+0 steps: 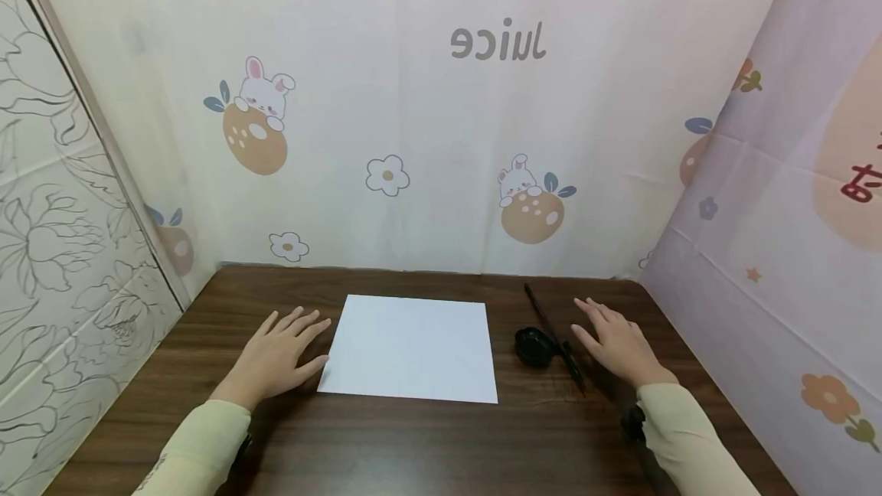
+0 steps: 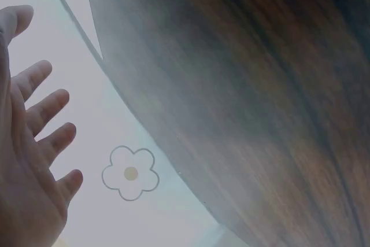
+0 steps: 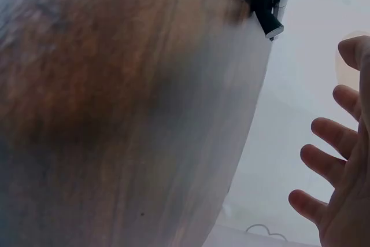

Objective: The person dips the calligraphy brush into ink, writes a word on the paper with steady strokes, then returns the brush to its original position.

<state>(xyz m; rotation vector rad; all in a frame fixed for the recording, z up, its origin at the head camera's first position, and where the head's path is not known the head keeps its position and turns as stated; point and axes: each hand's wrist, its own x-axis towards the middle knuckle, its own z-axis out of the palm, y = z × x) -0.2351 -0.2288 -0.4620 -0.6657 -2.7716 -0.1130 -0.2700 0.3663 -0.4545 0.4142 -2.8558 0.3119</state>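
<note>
In the head view a blank white sheet of paper (image 1: 416, 349) lies on the dark wooden table. My left hand (image 1: 281, 354) is over the table at the paper's left side, fingers spread, thumb tip by its left edge. On the right, a slim black stick (image 1: 541, 313), shaped like a pen or brush, lies slanted against a small round black dish (image 1: 534, 347). Just right of the stick is my right hand (image 1: 619, 344), fingers extended and holding nothing. Both wrist views show the left hand (image 2: 29, 143) and the right hand (image 3: 344, 160) with bare palms.
The brown table (image 1: 386, 446) ends at the back against a printed curtain (image 1: 441, 121). Another printed curtain (image 1: 772, 251) hangs along the right side, and a flower-patterned panel (image 1: 62, 251) stands at the left.
</note>
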